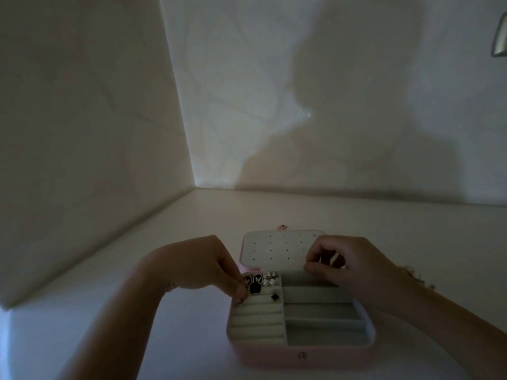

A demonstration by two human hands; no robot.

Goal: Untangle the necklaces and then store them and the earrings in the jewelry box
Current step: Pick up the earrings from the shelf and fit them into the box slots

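Dim tabletop point(397, 223): L hand point(208, 267) pinches earring point(240, 301) at 10 o'clock of jewelry box point(301, 359); R hand point(343, 264) curled at 1 o'clock, contents unclear; stud may slip unseen in gloom.

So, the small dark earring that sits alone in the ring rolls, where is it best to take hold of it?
Probably pinch the small dark earring by the side edges of its head, coming straight down from above. It seems tucked between two padded rolls of the jewelry box, so only the head stands free, and no other earring crowds it on either side.
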